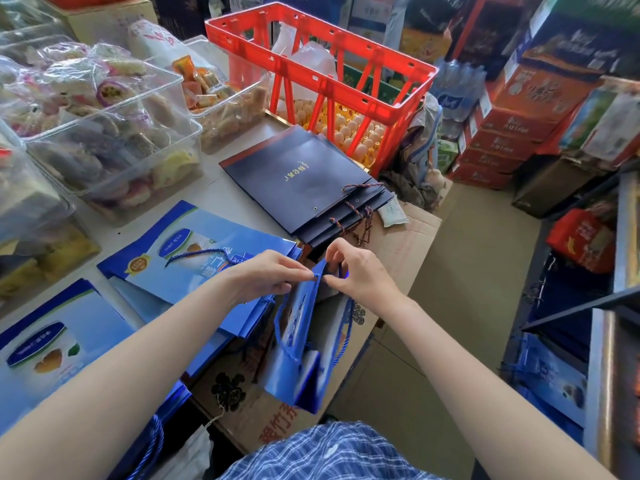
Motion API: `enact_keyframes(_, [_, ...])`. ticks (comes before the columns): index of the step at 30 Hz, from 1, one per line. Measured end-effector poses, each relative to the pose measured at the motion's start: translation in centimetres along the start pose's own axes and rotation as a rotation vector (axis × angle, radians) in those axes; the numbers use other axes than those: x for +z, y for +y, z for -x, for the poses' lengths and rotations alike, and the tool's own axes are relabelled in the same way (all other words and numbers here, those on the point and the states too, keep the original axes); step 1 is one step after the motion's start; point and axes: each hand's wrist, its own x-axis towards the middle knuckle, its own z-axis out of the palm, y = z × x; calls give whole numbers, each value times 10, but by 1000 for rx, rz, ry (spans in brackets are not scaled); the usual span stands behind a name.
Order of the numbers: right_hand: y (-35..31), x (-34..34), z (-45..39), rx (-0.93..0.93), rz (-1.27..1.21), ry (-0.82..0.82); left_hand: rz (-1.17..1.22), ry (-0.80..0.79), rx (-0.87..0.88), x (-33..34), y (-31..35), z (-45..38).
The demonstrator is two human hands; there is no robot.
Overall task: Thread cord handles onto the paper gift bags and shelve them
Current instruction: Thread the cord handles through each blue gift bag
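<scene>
A blue paper gift bag [298, 355] hangs folded and on edge in front of me, over a cardboard box. My left hand [266, 277] pinches its top rim from the left. My right hand [356, 271] pinches the same rim from the right, where a blue cord [343, 344] loops down the bag's side. More flat blue bags [194, 261] lie stacked on the table to the left, one with a cord handle on top. A pile of dark navy bags [298, 178] with twisted cords lies beyond my hands.
Clear plastic tubs of wrapped snacks [104, 133] fill the table's left. A red crate [322, 81] over egg trays stands at the back. Cardboard boxes [408, 251] sit under the bags. Stacked cartons and a metal shelf [602, 306] line the right; bare floor lies between.
</scene>
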Motion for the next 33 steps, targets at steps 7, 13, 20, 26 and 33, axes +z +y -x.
enact_keyframes(7, [14,-2,3,-48,-27,-74,90,6,-50,1,-5,-1])
enact_keyframes(13, [21,7,12,-113,-37,66,214,-83,-96,-3,-7,3])
enact_keyframes(20, [26,6,12,-138,68,177,287,-64,-85,-8,-6,9])
enact_keyframes(26, [35,-6,9,-24,-104,-12,215,-79,-67,-4,-6,18])
enact_keyframes(33, [26,-17,0,6,-2,-32,-550,440,477,25,-4,17])
